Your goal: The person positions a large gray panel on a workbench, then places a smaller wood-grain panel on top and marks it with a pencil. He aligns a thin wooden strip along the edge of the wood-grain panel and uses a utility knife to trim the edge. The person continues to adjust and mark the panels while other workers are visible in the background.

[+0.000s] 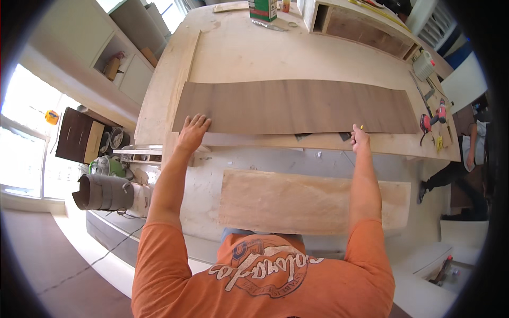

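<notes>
The sheet [297, 106] lies on the bench [238, 58], running under the left hand's [194, 130] fingers and rightward past the right hand's [360, 139]; the left fingers rest flat, slightly spread, apparently steadying that end; the right fingers curl narrowly around a yellow stub [362, 127] beside the near edge.

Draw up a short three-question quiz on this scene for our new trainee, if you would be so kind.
1. Which hand rests with its fingers on top of the brown sheet?
A) the one at the sheet's left end
B) the one near its right end

2. True or false: the green tin stands beyond the brown sheet, as the person sees it.

3. Fill in the blank: the red tools lie near the ______ side of the table.

Key:
1. A, the left hand
2. True
3. right
</notes>
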A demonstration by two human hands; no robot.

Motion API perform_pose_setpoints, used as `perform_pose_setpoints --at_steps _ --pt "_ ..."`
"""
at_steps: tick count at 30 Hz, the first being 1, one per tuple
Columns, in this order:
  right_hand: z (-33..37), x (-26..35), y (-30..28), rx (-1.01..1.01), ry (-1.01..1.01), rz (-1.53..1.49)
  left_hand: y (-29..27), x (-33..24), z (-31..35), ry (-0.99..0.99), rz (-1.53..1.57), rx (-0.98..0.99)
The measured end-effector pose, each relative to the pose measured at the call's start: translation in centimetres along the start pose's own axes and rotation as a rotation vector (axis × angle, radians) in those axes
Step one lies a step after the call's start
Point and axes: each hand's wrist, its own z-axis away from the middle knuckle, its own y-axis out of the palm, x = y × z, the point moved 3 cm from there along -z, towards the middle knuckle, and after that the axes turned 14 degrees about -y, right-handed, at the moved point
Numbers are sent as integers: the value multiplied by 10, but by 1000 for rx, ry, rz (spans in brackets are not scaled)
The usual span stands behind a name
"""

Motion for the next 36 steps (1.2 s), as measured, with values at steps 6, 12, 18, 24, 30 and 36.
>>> perform_pose_setpoints --at_steps 6,12,18,24,30,36 --pt "113 -35 3 64 -165 -74 41 19 -8 -27 97 174" --pt "269 -135 36 386 -29 57 29 39 -8 106 171 250" --pt "385 -159 115 720 -281 489 6 30 61 64 383 6" --pt "424 -137 142 1102 -710 733 2 -74 183 -7 1001 700" --pt "417 -129 120 1254 -805 816 -9 -99 227 -219 1011 740" --pt "398 -123 44 1108 -719 898 -28 -11 212 -495 640 -39"
